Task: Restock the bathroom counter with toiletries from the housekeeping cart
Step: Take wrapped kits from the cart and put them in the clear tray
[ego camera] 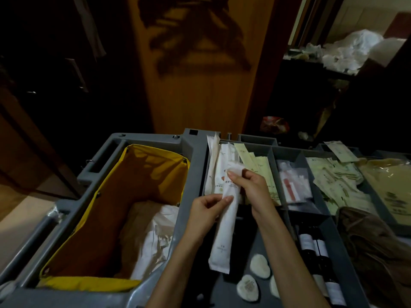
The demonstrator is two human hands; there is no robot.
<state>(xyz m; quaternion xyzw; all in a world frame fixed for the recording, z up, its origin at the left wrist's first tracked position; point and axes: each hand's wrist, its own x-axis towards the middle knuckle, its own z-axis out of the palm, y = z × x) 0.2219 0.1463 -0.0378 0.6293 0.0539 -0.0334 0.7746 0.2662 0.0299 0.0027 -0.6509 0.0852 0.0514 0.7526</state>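
I look down on a grey housekeeping cart (193,138) with a compartmented top tray. My left hand (205,213) pinches a long white paper-wrapped toiletry packet (224,232) at its middle. My right hand (251,187) pinches the top end of a white packet (235,168), right at the upper end of the long one, over the compartment of white packets (214,165); whether it is the same packet I cannot tell. Pale green sachets (255,165) fill the neighbouring slot.
A yellow-lined linen bag (142,174) holding white cloth takes up the cart's left side. To the right lie clear kits (293,183), more green sachets (335,181), dark bottles (313,245), round white soaps (259,265) and a brown cloth (369,243). A wooden door (195,81) stands behind.
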